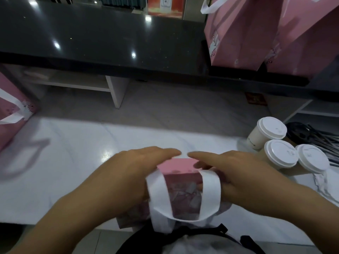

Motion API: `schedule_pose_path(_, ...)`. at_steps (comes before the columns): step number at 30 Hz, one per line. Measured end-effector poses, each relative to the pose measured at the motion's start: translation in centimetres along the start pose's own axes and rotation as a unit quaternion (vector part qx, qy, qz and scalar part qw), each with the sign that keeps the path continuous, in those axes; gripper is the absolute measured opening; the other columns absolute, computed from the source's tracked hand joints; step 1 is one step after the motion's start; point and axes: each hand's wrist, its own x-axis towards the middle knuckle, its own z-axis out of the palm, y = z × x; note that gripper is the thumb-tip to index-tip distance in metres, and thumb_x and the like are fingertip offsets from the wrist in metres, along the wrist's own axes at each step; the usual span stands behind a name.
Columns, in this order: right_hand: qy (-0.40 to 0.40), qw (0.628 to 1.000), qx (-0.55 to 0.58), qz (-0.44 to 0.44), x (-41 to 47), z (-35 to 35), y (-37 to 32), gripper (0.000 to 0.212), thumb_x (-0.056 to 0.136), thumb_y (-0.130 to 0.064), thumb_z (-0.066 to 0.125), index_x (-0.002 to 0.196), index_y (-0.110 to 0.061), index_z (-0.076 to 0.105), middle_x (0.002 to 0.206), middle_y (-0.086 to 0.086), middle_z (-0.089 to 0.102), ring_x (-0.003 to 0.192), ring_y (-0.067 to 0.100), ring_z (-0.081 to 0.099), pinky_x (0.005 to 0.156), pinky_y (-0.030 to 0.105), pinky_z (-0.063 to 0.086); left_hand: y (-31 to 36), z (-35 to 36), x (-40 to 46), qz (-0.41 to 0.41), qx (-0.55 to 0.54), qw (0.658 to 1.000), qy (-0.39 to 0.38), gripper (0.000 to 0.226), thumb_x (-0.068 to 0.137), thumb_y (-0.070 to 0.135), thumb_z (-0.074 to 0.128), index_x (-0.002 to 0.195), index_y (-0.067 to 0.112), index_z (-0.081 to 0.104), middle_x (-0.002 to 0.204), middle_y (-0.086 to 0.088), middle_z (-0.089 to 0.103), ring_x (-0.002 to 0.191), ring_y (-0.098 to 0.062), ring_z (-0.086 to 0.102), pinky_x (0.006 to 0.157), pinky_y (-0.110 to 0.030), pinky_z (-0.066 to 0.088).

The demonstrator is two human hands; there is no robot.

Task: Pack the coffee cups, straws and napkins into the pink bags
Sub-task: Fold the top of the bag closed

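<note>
Spreading a flat, light pink paper bag with white handles point(180, 187) at lower centre, the left hand point(126, 177) and right hand point(236, 178) pinch its thin, crease-prone upper edges; grip there, gently.

Four pink paper bags with white handles show: one point(180, 182) at the near edge of the white marble tabletop point(73, 162), two on the black counter, the nearer point(236, 33) and the farther point(308, 39), and one point(9, 110) at the left edge. Three paper coffee cups with white lids stand at the right: point(266, 132), point(280, 154), point(310, 160). Two hands show, left hand point(132, 173) and right hand point(233, 173). The black straws point(319, 138) form a pile too blurred to count.
</note>
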Motion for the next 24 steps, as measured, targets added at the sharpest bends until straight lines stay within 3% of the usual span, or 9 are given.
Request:
schedule_pose_path(3, 0.021, 1.000, 0.015, -0.005, -0.6, 0.3, 1.6, 0.030, 0.093, -0.051, 0.045, 0.118, -0.053, 0.060, 0.102, -0.030, 0.069, 0.092, 0.001, 0.063, 0.075, 0.032, 0.053, -1.8, -0.5, -1.1, -0.015, -0.013, 0.999, 0.026, 0.029, 0.081, 0.051, 0.066, 0.110, 0.055, 0.064, 0.092, 0.038, 0.066, 0.079, 0.009, 0.062, 0.068, -0.019, 0.052)
schedule_pose_path(5, 0.050, 0.999, 0.012, -0.019, -0.6, 1.1, 2.5, 0.040, 0.090, -0.056, 0.036, 0.114, -0.049, 0.066, 0.100, -0.028, 0.071, 0.087, 0.003, 0.066, 0.070, 0.035, 0.055, -2.5, -0.4, -1.6, -0.006, -0.019, 0.999, 0.032, 0.023, 0.077, 0.050, 0.065, 0.100, 0.051, 0.069, 0.083, 0.034, 0.068, 0.072, 0.006, 0.064, 0.058, -0.017, 0.051)
schedule_pose_path(7, 0.078, 0.996, 0.021, -0.035, -0.6, 1.5, 3.2, 0.039, 0.090, -0.054, 0.039, 0.112, -0.043, 0.070, 0.099, -0.025, 0.073, 0.085, 0.005, 0.068, 0.066, 0.036, 0.057, -3.2, -0.1, -1.8, 0.021, -0.019, 0.999, 0.036, 0.023, 0.079, 0.050, 0.059, 0.092, 0.041, 0.077, 0.077, 0.028, 0.071, 0.069, 0.005, 0.064, 0.058, -0.013, 0.049)
schedule_pose_path(9, 0.086, 0.995, 0.042, -0.035, -0.7, 1.6, 4.0, 0.033, 0.095, -0.052, 0.044, 0.113, -0.043, 0.069, 0.102, -0.025, 0.072, 0.088, 0.003, 0.068, 0.069, 0.035, 0.058, -3.7, 0.0, -2.1, 0.044, -0.023, 0.998, 0.025, 0.027, 0.083, 0.046, 0.057, 0.095, 0.035, 0.079, 0.083, 0.026, 0.071, 0.071, 0.006, 0.064, 0.062, -0.008, 0.047)
schedule_pose_path(12, 0.088, 0.994, 0.055, -0.030, -1.0, 1.2, 5.5, 0.041, 0.093, -0.061, 0.037, 0.116, -0.046, 0.066, 0.104, -0.029, 0.070, 0.092, -0.003, 0.065, 0.072, 0.031, 0.058, -5.0, -0.6, -2.7, 0.051, -0.035, 0.998, 0.029, 0.028, 0.085, 0.043, 0.057, 0.103, 0.033, 0.076, 0.088, 0.025, 0.071, 0.076, 0.007, 0.064, 0.063, -0.006, 0.047)
schedule_pose_path(16, 0.045, 0.997, 0.037, -0.051, -1.1, 0.4, 6.8, 0.037, 0.094, -0.061, 0.034, 0.121, -0.053, 0.058, 0.099, -0.044, 0.061, 0.094, -0.012, 0.061, 0.078, 0.015, 0.051, -6.7, -1.3, -3.1, 0.038, -0.046, 0.997, 0.055, 0.028, 0.085, 0.044, 0.058, 0.104, 0.034, 0.076, 0.090, 0.026, 0.071, 0.080, 0.008, 0.066, 0.059, -0.005, 0.045)
schedule_pose_path(20, 0.043, 0.998, -0.003, -0.052, -0.3, -0.1, 7.9, 0.037, 0.097, -0.054, 0.033, 0.120, -0.049, 0.062, 0.099, -0.033, 0.067, 0.092, -0.003, 0.061, 0.076, 0.020, 0.051, -7.1, -1.5, -2.9, 0.023, -0.081, 0.993, 0.079, 0.034, 0.088, 0.056, 0.053, 0.107, 0.038, 0.075, 0.095, 0.028, 0.072, 0.086, 0.007, 0.068, 0.053, -0.011, 0.046)
schedule_pose_path(24, 0.021, 0.999, 0.017, -0.020, 1.2, -1.1, 9.2, 0.039, 0.093, -0.054, 0.036, 0.119, -0.048, 0.064, 0.108, -0.029, 0.068, 0.097, -0.004, 0.063, 0.082, 0.028, 0.054, -7.2, -1.4, -2.1, 0.036, -0.056, 0.994, 0.083, 0.038, 0.085, 0.055, 0.052, 0.106, 0.035, 0.076, 0.094, 0.034, 0.069, 0.086, 0.017, 0.063, 0.058, -0.003, 0.043)
